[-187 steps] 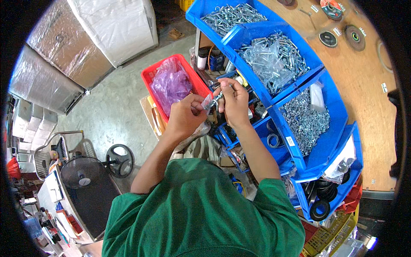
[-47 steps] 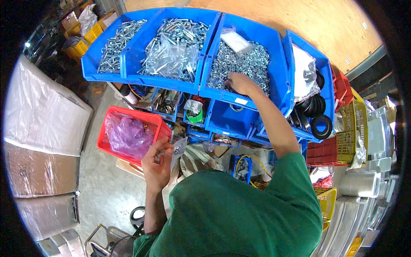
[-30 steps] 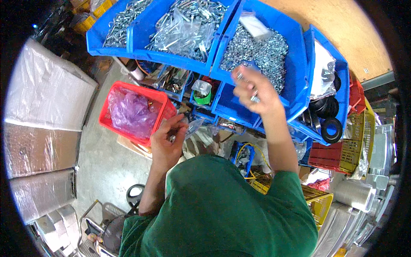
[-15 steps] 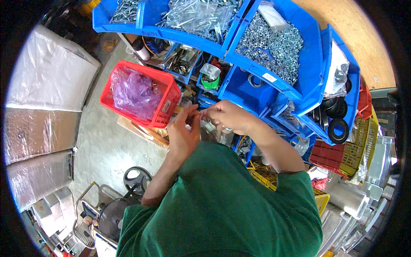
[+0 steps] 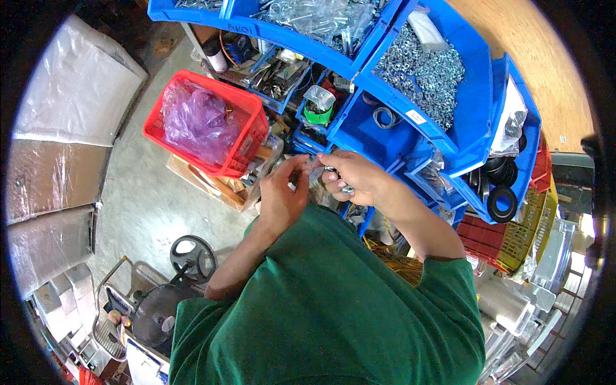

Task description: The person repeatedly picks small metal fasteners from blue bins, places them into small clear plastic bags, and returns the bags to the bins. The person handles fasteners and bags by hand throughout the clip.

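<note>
My left hand [image 5: 284, 192] is closed, thumb and fingertips pinching the edge of a small clear plastic bag [image 5: 315, 173]. Close beside it, my right hand [image 5: 356, 178] is curled, its fingertips touching the bag's other side. Small shiny metal pieces [image 5: 347, 189] show between the right fingers; they look like nuts, but their exact shape is too small to tell. Beyond the right hand, a large blue bin [image 5: 471, 122] holds a heap of small metal nuts [image 5: 423, 80] and a white packet.
A red basket [image 5: 253, 138] with purple plastic bags [image 5: 196, 122] stands at left. Blue bins of bolts [image 5: 314, 22] line the far side. Black rings [image 5: 502, 204] sit in a bin at right. A pedestal fan [image 5: 154, 324] stands on the floor [image 5: 151, 192] at lower left.
The view has shifted slightly. My hands stay close together at the bag; the right hand has turned, showing more of the metal pieces between its fingers.
</note>
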A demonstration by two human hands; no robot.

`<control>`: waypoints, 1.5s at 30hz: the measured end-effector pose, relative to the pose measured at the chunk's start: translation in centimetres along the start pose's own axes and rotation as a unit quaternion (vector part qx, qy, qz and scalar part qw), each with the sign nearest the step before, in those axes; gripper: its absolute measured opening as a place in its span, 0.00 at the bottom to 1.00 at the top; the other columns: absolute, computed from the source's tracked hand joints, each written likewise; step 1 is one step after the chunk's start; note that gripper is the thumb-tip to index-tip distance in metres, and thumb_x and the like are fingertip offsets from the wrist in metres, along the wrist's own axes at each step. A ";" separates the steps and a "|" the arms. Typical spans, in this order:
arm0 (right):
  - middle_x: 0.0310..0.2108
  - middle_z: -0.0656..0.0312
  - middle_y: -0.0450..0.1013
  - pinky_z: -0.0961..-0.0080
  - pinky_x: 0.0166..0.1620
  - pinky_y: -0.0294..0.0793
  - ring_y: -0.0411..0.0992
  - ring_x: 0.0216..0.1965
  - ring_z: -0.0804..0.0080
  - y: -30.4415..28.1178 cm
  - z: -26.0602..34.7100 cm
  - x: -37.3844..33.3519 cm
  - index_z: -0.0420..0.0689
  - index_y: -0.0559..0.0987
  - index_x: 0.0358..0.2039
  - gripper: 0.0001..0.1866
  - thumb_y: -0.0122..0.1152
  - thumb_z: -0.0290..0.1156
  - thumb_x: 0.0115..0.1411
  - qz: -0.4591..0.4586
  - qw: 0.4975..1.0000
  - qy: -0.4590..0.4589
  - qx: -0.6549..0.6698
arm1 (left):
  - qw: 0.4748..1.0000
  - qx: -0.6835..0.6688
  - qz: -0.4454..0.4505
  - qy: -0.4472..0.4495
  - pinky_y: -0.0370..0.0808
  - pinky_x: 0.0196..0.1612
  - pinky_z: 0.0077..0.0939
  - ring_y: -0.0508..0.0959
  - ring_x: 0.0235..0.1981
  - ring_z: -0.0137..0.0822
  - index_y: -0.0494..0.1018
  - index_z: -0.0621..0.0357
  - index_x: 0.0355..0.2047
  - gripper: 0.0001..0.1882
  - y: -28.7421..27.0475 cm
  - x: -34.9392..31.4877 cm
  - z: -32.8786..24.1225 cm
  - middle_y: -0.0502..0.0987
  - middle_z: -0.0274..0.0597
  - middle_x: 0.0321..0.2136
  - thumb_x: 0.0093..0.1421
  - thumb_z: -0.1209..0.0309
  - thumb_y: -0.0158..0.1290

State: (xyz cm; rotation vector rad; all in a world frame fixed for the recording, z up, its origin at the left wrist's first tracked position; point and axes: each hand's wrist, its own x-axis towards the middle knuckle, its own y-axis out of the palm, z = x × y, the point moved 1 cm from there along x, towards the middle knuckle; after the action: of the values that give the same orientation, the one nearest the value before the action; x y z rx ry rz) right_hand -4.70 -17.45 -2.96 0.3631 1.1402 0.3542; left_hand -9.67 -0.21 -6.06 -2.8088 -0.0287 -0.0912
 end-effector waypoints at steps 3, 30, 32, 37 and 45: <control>0.18 0.73 0.59 0.83 0.15 0.48 0.55 0.15 0.85 0.0 -0.2 -0.1 0.47 0.71 0.38 0.10 0.49 0.39 0.72 -0.006 1.000 0.001 -0.013 | 1.000 0.005 0.008 0.010 0.78 0.35 0.30 0.83 0.29 0.38 0.77 0.64 0.44 0.11 -0.1 0.0 -0.1 0.82 0.47 0.29 0.60 0.78 0.56; 0.29 0.57 0.72 0.84 0.14 0.50 0.58 0.16 0.84 -0.6 -3.0 0.4 0.40 0.73 0.39 0.09 0.53 0.33 0.68 -0.042 0.999 0.006 0.033 | 0.996 -0.024 0.082 -0.011 0.79 0.40 0.29 0.84 0.35 0.36 0.76 0.64 0.47 0.13 0.2 -1.0 3.0 0.83 0.49 0.34 0.62 0.76 0.56; 0.30 0.56 0.72 0.84 0.14 0.50 0.58 0.15 0.84 -0.4 -2.9 0.1 0.39 0.73 0.40 0.10 0.53 0.33 0.68 -0.052 0.999 0.010 0.004 | 0.996 -0.029 0.085 -0.023 0.79 0.40 0.29 0.84 0.35 0.36 0.76 0.64 0.47 0.13 0.2 -0.9 2.9 0.83 0.49 0.35 0.62 0.75 0.56; 0.30 0.56 0.72 0.84 0.15 0.52 0.57 0.16 0.84 -0.5 -3.2 -0.3 0.38 0.75 0.42 0.11 0.55 0.34 0.66 -0.071 0.997 0.002 0.034 | 0.995 -0.023 0.092 -0.021 0.79 0.41 0.28 0.83 0.36 0.36 0.76 0.64 0.48 0.13 0.2 -0.9 2.9 0.83 0.50 0.36 0.63 0.75 0.56; 0.31 0.62 0.69 0.85 0.20 0.55 0.59 0.21 0.84 -1.3 -3.9 -0.2 0.36 0.76 0.45 0.13 0.55 0.28 0.62 -0.024 0.999 -0.015 0.039 | 0.994 -0.049 0.083 -0.045 0.78 0.42 0.27 0.83 0.38 0.35 0.76 0.65 0.47 0.13 0.1 -1.2 2.8 0.83 0.48 0.36 0.63 0.74 0.56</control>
State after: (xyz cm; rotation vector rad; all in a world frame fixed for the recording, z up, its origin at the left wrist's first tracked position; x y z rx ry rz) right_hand -8.24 -18.33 -4.84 0.4070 1.1341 0.2632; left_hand -10.68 0.63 -8.77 -2.8988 0.1946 0.0740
